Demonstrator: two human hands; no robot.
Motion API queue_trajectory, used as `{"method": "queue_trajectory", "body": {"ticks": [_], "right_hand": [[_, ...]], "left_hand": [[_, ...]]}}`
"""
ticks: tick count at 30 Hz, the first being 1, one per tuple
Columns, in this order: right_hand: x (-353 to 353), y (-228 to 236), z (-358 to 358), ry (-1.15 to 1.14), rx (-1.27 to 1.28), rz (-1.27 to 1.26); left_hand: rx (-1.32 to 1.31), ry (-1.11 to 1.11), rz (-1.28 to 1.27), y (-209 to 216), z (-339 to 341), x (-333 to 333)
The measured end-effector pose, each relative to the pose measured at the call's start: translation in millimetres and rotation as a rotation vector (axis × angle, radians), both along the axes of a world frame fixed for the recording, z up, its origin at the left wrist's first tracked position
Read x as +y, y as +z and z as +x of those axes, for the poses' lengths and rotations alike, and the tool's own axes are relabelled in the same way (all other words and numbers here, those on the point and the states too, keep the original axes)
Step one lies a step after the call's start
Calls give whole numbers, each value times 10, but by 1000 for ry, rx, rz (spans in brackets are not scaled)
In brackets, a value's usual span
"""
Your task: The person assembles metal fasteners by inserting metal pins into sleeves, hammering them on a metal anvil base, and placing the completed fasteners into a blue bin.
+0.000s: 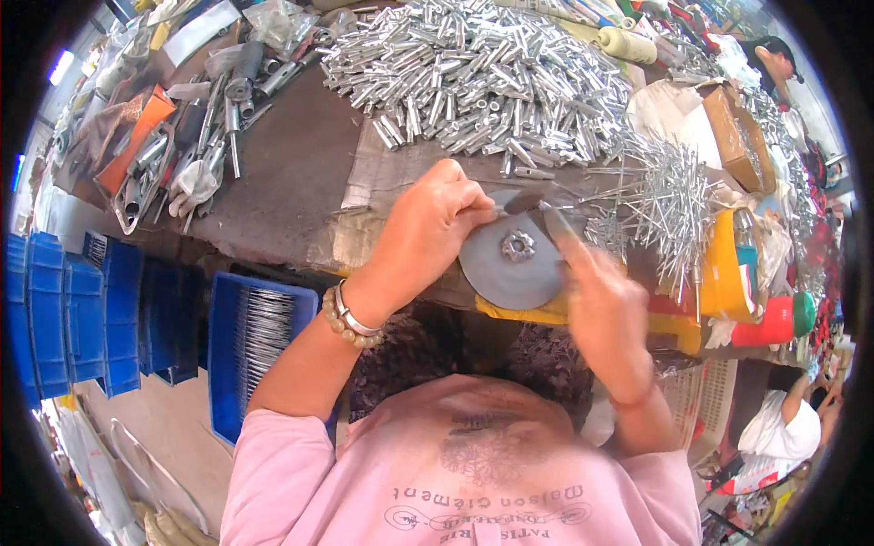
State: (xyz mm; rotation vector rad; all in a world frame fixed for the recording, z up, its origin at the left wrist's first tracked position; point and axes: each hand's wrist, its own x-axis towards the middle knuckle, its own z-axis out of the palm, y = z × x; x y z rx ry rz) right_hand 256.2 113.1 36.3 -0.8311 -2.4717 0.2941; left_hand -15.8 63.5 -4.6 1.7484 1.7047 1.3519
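Observation:
A grey round disc with a toothed metal nut at its centre lies at the front edge of the bench, between my hands. My left hand is closed in a pinch at the disc's upper left rim; whatever it grips is too small or hidden to name. From the right, my right hand reaches over the disc's edge, smeared by motion, its fingers pointing up. A dark, narrow piece shows between the two hands above the disc, and I cannot tell which hand has it.
A large heap of short metal tubes covers the back, with thin metal rods piled to the right. Hand tools lie left. A blue bin of metal parts stands below left, beside stacked blue crates. Another person is far right.

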Motion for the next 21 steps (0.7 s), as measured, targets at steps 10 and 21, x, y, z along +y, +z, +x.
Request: {"method": "queue_trajectory", "body": {"ticks": [10, 21], "right_hand": [[-58, 381, -45, -62, 311, -217], [31, 178, -64, -56, 61, -223]], "left_hand": [[-79, -24, -20, -1, -34, -28], [-75, -9, -79, 30, -18, -27]]}}
